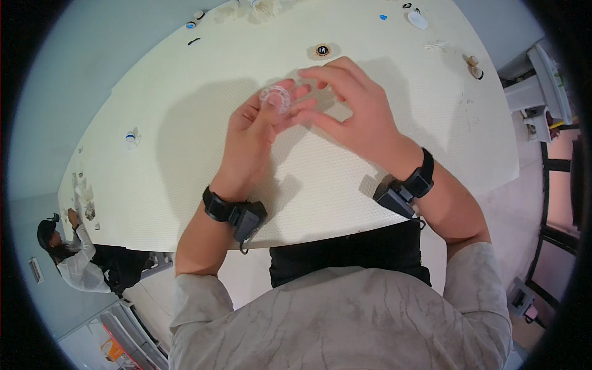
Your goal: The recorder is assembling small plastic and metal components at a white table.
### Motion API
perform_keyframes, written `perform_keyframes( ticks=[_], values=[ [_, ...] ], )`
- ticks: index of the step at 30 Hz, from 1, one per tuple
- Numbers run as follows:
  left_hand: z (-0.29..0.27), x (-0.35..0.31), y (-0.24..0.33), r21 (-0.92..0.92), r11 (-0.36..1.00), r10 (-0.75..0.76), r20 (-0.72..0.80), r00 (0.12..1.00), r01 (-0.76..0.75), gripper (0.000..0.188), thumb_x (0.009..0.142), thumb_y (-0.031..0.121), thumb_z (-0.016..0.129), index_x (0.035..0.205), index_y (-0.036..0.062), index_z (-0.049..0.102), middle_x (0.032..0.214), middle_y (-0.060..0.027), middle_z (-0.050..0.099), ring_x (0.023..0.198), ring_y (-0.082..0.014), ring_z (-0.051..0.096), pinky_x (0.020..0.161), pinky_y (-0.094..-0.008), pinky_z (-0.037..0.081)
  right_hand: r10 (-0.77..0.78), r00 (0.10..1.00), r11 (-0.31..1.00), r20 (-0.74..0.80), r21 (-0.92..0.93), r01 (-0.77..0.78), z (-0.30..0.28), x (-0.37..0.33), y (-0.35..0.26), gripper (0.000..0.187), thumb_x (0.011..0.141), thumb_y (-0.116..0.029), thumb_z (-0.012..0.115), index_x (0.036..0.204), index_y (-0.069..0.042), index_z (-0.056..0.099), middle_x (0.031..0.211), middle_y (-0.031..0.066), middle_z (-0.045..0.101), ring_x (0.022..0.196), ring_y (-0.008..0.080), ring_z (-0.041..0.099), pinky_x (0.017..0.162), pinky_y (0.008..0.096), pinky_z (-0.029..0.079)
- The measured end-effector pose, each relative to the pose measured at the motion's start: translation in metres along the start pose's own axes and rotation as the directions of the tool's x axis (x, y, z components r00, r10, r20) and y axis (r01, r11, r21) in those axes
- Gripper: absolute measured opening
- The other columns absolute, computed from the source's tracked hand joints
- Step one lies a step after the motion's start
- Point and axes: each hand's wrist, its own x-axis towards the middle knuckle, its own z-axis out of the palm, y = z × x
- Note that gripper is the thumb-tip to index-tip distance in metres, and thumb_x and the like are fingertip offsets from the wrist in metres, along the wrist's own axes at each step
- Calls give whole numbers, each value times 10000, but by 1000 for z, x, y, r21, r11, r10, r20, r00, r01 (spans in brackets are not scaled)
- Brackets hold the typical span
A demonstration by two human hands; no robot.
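Note:
My left hand [254,120] holds a clear, round, ring-shaped plastic piece [275,98], with the thumb pressed over it and the fingers behind. Exactly what kind of piece it is cannot be made out. Just right of it, my right hand [357,105] is raised over the table with nothing in it, thumb and fingers curved and apart. Its fingertips come near the left fingers. Beyond both hands lies a round disc [322,50] with a dark centre and a beige patterned rim.
The white textured table [320,209] carries a small clear bottle with a blue-ringed top [131,139], a black strip [194,41], a white oval piece [417,20] and small round containers [475,68] at right. Another person [77,253] sits at the far left edge.

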Motion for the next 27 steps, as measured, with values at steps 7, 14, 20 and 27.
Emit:
perform_keyframes(
  ticks=[7, 14, 20, 27],
  values=[
    [-31, 21, 16, 42, 996, 84, -136, 987, -79, 447, 1082, 245, 471, 1374, -93, 470, 1353, -236, 589, 1217, -292, 623, 1036, -337, 520, 69, 996, 951, 59, -305, -48, -9, 11, 45, 397, 862, -149, 715, 1252, -129, 644, 1158, 61, 630, 1168, 231, 586, 938, 373, 499],
    [-46, 32, 17, 28, 996, 93, -144, 985, -90, 474, 1080, 236, 477, 1393, -116, 429, 1368, -250, 571, 1237, -297, 605, 1043, -336, 510, -62, 996, 925, 60, -371, 80, 3, 18, 75, 318, 888, -119, 674, 1206, -112, 667, 1244, 40, 644, 1165, 242, 567, 950, 390, 484],
    [-61, 41, 10, -1, 996, 89, -104, 991, -89, 484, 1089, 215, 428, 1431, -125, 379, 1431, -254, 519, 1303, -300, 561, 1086, -327, 489, 166, 984, 973, 62, -172, -153, -18, 14, 74, 186, 894, -96, 659, 1071, -66, 709, 1054, 85, 705, 938, 300, 666, 838, 399, 539],
    [-72, 45, 9, -58, 996, 61, -53, 997, -64, 482, 1089, 227, 422, 1432, -109, 383, 1455, -248, 499, 1332, -287, 537, 1092, -337, 466, 332, 928, 848, 166, -484, -217, -106, 9, 81, 216, 883, -113, 671, 1084, -42, 702, 990, 137, 723, 855, 296, 689, 785, 379, 547]
  ],
)
